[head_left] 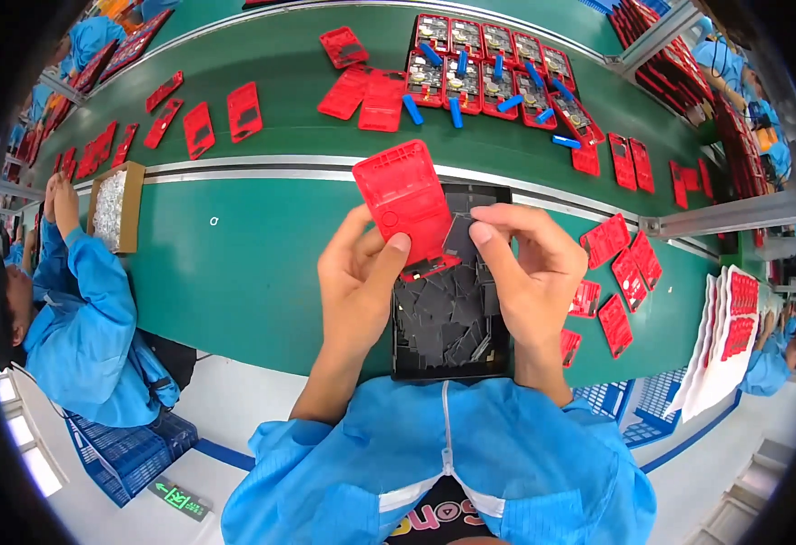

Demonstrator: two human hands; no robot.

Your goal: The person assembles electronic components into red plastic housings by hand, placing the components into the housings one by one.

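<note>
My left hand grips a red plastic casing by its lower left side, thumb across its face. The casing is tilted, with a ring mark near its middle and a dark strip at its lower end. To its right, my right hand is closed in a pinch, thumb and forefinger at the edge of a thin dark grey piece. The fingertips partly hide that grip. Beneath both hands lies a black tray heaped with loose dark grey flat pieces.
Several red casings lie on the green table at right. Beyond a metal rail, more casings and filled units with blue blocks rest on the green belt. A co-worker sits left beside a cardboard box. White trays stand far right.
</note>
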